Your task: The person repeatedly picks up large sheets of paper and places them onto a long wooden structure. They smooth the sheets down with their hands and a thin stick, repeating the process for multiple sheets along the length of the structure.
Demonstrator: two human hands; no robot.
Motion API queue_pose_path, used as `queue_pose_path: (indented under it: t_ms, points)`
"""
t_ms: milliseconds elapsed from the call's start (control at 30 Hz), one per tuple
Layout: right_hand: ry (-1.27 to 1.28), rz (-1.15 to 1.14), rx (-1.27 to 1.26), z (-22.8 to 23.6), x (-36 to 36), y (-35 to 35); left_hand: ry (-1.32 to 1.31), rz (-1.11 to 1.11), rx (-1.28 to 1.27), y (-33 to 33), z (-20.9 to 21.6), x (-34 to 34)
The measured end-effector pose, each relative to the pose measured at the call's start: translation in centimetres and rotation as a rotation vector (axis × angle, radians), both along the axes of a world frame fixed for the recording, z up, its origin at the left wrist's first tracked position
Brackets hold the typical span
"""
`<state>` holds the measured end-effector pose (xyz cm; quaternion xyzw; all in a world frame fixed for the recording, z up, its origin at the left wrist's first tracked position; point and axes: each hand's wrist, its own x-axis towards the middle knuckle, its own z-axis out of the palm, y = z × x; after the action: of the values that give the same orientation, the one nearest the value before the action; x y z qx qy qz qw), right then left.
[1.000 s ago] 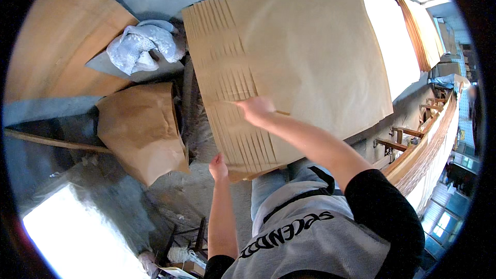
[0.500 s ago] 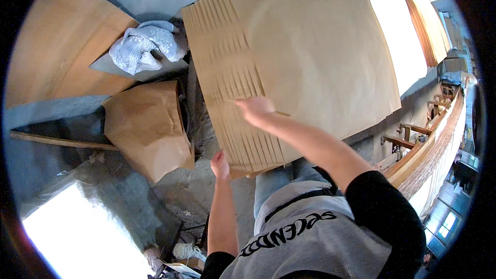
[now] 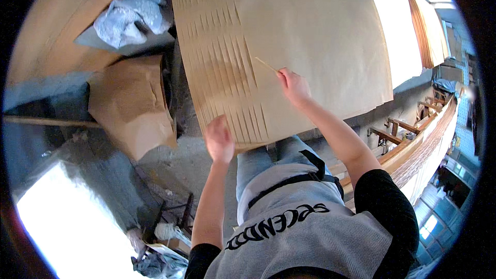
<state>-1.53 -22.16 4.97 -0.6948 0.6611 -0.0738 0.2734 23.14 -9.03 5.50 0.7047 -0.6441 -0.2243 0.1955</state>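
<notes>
Gripping a thin pale stick (image 3: 266,64) in the right hand (image 3: 295,87), toward two o'clock, above brown paper sheets (image 3: 320,31) ribbed along the nine-o'clock side. Holding the left hand (image 3: 219,139) by the sheets' seven-o'clock corner, too blurred to show contact. Flanked by creased loose paper (image 3: 132,98) at nine o'clock, a pale bundle (image 3: 124,20) between ten and eleven, an orange-brown stack (image 3: 424,28) at two and wooden boards (image 3: 418,163) between three and four.

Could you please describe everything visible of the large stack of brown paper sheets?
This large stack of brown paper sheets lies flat, mostly smooth, its far edge cropped. Rows of dark lines along its left side look like staggered sheet edges. The left hand is at its near left corner, the right hand over its smooth area; contact is unclear.
</notes>
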Motion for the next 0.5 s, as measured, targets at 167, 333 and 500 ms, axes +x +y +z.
queue_pose_path:
  t_ms: [167,333,500]
  points:
    - [-0.06,0.194,-0.258,-4.3,-3.0,3.4,0.36,-0.119,0.143,1.2,-1.3,-6.5]
    - [-0.048,0.199,-0.07,-5.7,-1.8,5.5,0.755,0.275,0.239,1.4,-4.3,-9.3]
    - [-0.061,0.213,-0.094,-5.9,-1.4,5.7,0.906,0.527,0.212,1.2,-8.9,-10.1]
